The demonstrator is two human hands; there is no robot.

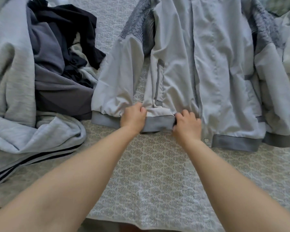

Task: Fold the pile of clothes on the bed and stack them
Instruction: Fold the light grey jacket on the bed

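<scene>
Patterned grey bedspread (157, 173); pale grey zip jacket with darker ribbed hem (208, 64) lies flat beyond both hands. Left hand (134, 118) and right hand (187, 125) pinch its hem band. Soft, light, probably slippery; grip the ribbing.

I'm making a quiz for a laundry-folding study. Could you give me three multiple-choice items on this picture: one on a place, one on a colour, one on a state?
1. Where is the unfolded pile relative to the jacket?
A. left of it
B. on top of it
C. right of it

2. What colour is the jacket's hem band?
A. red
B. darker grey
C. white

3. What are the hands doing?
A. resting flat
B. hanging idle
C. gripping the hem

Answers:
1 A, the dark heap lies on the bedspread to the jacket's left.
2 B, the band is darker than the pale body.
3 C, left hand and right hand curl on the hem.
</scene>
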